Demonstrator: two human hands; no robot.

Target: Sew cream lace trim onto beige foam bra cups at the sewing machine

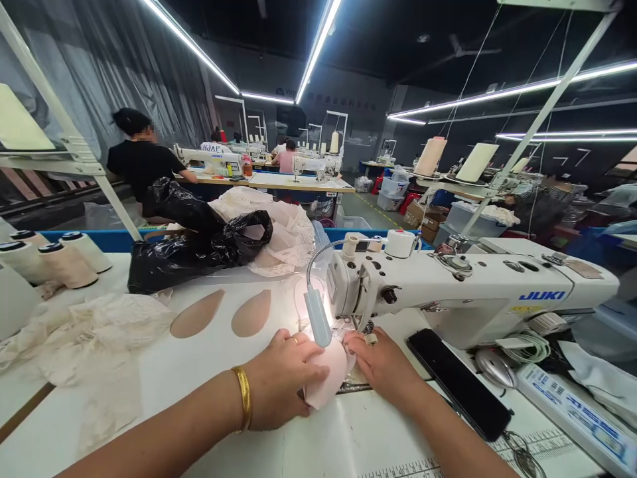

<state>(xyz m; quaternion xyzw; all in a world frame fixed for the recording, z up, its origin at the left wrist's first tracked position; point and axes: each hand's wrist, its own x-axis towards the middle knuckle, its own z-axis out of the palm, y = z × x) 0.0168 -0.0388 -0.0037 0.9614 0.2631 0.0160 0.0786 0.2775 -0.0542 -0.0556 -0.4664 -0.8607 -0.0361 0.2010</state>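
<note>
Gripping one pale pink cup piece (329, 377) at its left side, thumb on top: left hand (281, 378); bent fingers at its right edge, pinch or not cannot be told: right hand (385, 365); cup piece under one lamp (317, 317), by one sewing machine (472, 292); one black plastic bag (184, 259), contents unclear, beside heaped cream lace (291, 232); two beige teardrop shapes (197, 314), flat on the table (199, 385).

1 pink pc (330, 373), 2 tan teardrops (198, 315) (252, 314), 1 blk ph. (458, 384)
</note>
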